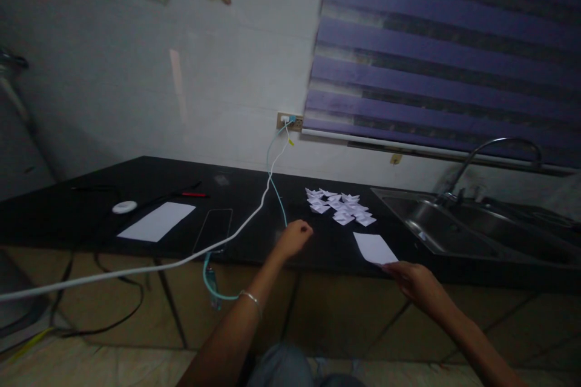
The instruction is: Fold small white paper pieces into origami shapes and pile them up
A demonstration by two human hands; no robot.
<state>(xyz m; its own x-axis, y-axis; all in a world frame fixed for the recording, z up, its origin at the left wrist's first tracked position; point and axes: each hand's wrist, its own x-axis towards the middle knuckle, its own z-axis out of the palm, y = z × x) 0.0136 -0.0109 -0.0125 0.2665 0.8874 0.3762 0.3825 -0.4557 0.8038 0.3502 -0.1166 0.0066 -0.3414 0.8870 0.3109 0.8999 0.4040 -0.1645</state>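
Note:
My right hand (411, 278) pinches the near corner of a small white sheet of paper (374, 248) by the counter's front edge. To the left, my left hand (295, 239) is closed in a loose fist over the counter, apart from the sheet, with nothing showing in its fingers. Behind both hands lies a cluster of several folded white paper pieces (340, 208) with pointed tips. Farther left, a white paper stack or sheet (157, 222) rests flat, with a phone (213, 230) beside it.
A white cable (245, 225) crosses in front of the counter (245, 187) from the wall socket (295, 123); a teal cable (278, 193) runs beside it. At right is a steel sink (436, 224) with a faucet (472, 157). A white disc (124, 207) and red pen-like item (194, 195) lie left.

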